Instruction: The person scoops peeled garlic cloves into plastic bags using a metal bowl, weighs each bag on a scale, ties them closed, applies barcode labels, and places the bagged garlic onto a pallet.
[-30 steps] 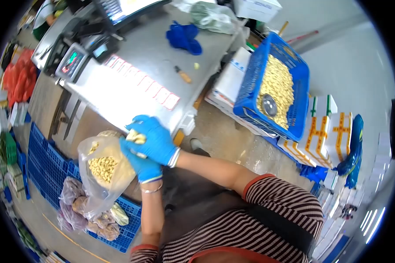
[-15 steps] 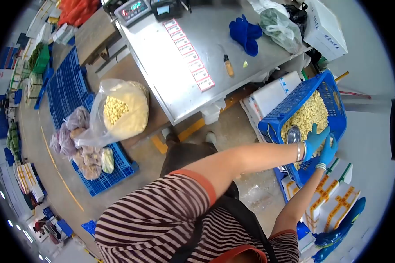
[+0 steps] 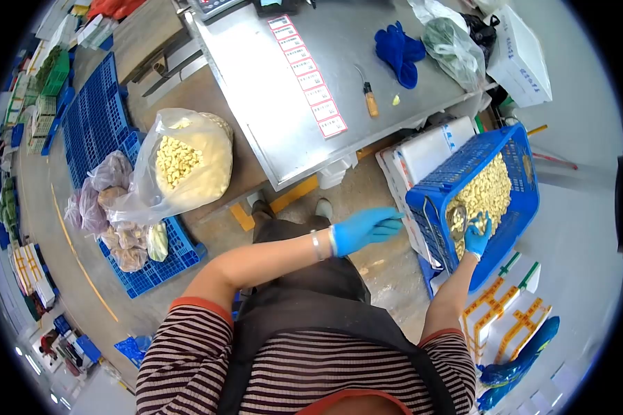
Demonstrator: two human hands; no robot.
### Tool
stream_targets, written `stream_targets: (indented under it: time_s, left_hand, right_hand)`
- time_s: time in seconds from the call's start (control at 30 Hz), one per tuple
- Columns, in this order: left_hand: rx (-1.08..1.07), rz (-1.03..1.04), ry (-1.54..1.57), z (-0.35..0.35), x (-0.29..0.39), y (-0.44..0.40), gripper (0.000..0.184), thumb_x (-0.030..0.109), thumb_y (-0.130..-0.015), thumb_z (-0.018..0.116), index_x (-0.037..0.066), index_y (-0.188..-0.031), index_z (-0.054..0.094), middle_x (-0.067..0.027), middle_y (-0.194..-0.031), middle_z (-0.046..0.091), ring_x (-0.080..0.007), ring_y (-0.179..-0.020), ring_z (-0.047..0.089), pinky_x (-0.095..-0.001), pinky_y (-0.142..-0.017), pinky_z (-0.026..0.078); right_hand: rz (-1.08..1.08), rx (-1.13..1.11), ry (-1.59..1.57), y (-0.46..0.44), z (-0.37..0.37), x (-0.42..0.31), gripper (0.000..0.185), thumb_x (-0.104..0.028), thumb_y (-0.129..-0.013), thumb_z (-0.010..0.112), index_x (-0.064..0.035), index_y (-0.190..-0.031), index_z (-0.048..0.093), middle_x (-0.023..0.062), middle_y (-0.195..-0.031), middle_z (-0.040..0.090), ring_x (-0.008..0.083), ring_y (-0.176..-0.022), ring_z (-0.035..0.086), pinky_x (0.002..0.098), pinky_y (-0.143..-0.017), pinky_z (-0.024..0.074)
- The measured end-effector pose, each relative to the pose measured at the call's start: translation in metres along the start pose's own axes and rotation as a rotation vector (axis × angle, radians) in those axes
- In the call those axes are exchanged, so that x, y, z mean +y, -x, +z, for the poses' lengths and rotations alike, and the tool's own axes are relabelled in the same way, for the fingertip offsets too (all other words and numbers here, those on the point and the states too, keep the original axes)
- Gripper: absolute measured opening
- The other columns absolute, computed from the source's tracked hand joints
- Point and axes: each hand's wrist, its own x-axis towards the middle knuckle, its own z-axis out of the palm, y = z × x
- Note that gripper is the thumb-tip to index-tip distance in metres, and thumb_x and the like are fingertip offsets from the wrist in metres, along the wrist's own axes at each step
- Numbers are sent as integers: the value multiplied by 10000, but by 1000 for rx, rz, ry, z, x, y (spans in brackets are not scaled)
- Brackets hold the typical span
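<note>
My left hand [image 3: 367, 232], in a blue glove, is held over the floor left of the blue basket [image 3: 422, 200], fingers stretched out and holding nothing. My right hand [image 3: 477, 237], also gloved in blue, is inside the basket, its fingers curled around a few pale yellow pieces. More pale pieces [image 3: 493, 188] lie heaped in the basket. A round metal scoop [image 3: 457, 216] rests on them, just left of my right hand. To the left, a clear plastic bag [image 3: 204, 181] stands open with similar pieces inside.
The metal table [image 3: 256, 104] carries a row of labels [image 3: 309, 77], a wooden-handled tool [image 3: 371, 102], blue cloth items [image 3: 399, 54] and a scale [image 3: 211, 5]. Bagged produce [image 3: 111, 200] lies on a blue pallet [image 3: 135, 277]. Taped white boxes [image 3: 495, 311] stand below the basket.
Both hands left the plastic bag for the basket at the right. Since then my left hand has drawn back leftwards out of the basket, while my right hand has shifted slightly left among the pieces.
</note>
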Motion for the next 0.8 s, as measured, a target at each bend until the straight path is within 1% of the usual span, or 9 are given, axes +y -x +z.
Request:
stream_targets:
  time_s: [0.03, 0.07, 0.17, 0.3, 0.37, 0.47, 0.6, 0.77, 0.8]
  left_hand:
    - [44, 44, -8, -15, -4, 13, 413, 329, -1002, 489, 83, -1327, 553, -47, -1218, 608, -149, -1095, 574, -289, -972, 450]
    - [89, 106, -28, -29, -1, 27, 398, 303, -1013, 471, 82, -1334, 547, -41, -1220, 607, -140, -1088, 579, -278, -967, 450]
    - [241, 205, -29, -67, 14, 86, 395, 284, -1007, 491, 54, -1323, 549, -27, -1180, 628, -131, -1071, 593, -278, -966, 456]
    - [534, 419, -53, -104, 22, 159, 342, 255, -996, 519, 39, -1246, 606, -40, -1110, 653, -132, -1013, 612, -269, -936, 464]
    - [674, 484, -98, -106, 25, 195, 334, 253, -991, 532, 39, -1235, 611, -46, -1109, 654, -135, -1002, 614, -266, -929, 464]
    - [908, 721, -271, -94, 30, 239, 297, 212, -988, 543, 32, -1212, 618, -59, -1119, 655, -136, -1011, 604, -264, -922, 461]
    - [1360, 1159, -510, -79, 40, 302, 262, 153, -993, 530, 19, -1200, 617, -64, -1155, 636, -138, -1026, 592, -268, -912, 461]
    - [1622, 1414, -303, -94, 38, 364, 265, 125, -1009, 481, 21, -1217, 610, -70, -1207, 612, -147, -1051, 583, -289, -908, 454]
    - [1619, 1372, -234, -94, 36, 374, 281, 123, -1013, 461, 19, -1236, 598, -76, -1220, 615, -154, -1063, 579, -300, -898, 450]
  right_hand:
    - [-2, 114, -28, 2, 1, -4, 409, -181, -941, 594, -96, -1334, 522, 118, -1227, 580, 184, -882, 546, 204, -483, 391]
    - [-234, -111, 464, -25, -44, -20, 412, -196, -955, 565, -99, -1351, 509, 115, -1248, 567, 177, -913, 555, 191, -488, 396]
    - [-115, -105, 319, 8, 42, -9, 456, -241, -986, 524, -104, -1414, 446, 92, -1285, 542, 163, -874, 561, 175, -492, 416]
    - [-131, -312, 687, 66, 182, 76, 453, -288, -985, 536, -81, -1382, 464, 91, -1239, 561, 137, -863, 578, 223, -584, 476]
    - [-1, -316, 734, 94, 250, 149, 470, -324, -945, 599, -71, -1329, 498, 72, -1182, 582, 144, -824, 578, 248, -664, 500]
    - [530, -687, 635, 115, 312, 269, 471, -325, -899, 642, -68, -1274, 521, 82, -1063, 623, 128, -800, 582, 244, -591, 497]
    - [969, -1013, 682, 177, 371, 444, 469, -317, -920, 616, -69, -1304, 513, 90, -1183, 590, 131, -869, 572, 224, -629, 502]
    - [1488, -964, 596, 223, 401, 617, 424, -270, -952, 582, -101, -1337, 528, 60, -1213, 579, 104, -817, 540, 195, -578, 453]
    - [950, -1421, 714, 221, 391, 650, 428, -238, -944, 596, -106, -1346, 525, 71, -1212, 582, 127, -863, 562, 204, -629, 483]
